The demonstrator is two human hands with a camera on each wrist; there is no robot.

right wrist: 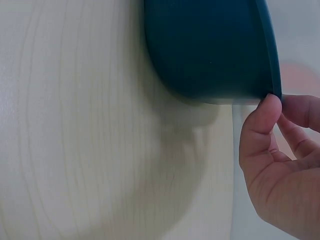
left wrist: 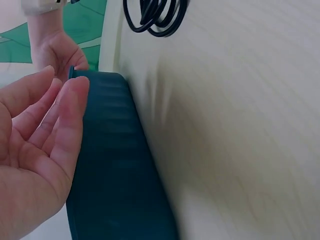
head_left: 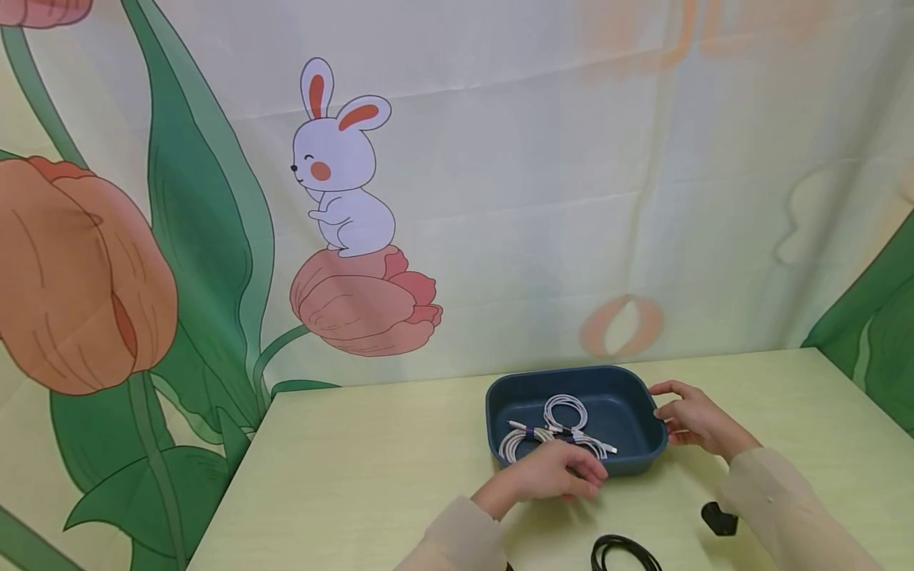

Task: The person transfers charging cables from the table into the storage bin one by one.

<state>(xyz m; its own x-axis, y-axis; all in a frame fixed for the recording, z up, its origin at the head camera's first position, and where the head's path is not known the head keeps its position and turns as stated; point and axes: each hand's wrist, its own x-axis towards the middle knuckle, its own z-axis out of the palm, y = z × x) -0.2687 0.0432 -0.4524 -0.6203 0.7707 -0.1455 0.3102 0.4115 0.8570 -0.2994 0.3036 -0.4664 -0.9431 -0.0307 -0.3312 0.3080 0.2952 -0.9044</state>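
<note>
A dark blue plastic bin (head_left: 581, 381) sits on the table near its far edge. Inside it lie several coiled white cables (head_left: 566, 412), some bound with dark purple ties. My right hand (head_left: 696, 420) pinches the bin's right end at the rim; in the right wrist view the thumb (right wrist: 270, 112) presses at the rim's corner. In front of the bin's near wall is my left hand (head_left: 553, 470), its fingers (left wrist: 72, 105) loosely bent beside the rim and holding nothing. It covers part of the cables in the head view.
A coiled black cable (head_left: 624, 547) lies on the table in front of the bin, cut off by the frame's bottom edge. A small black object (head_left: 719, 519) is by the right sleeve. Behind the table (head_left: 343, 460) hangs a printed cloth (head_left: 500, 198) with a rabbit and tulips.
</note>
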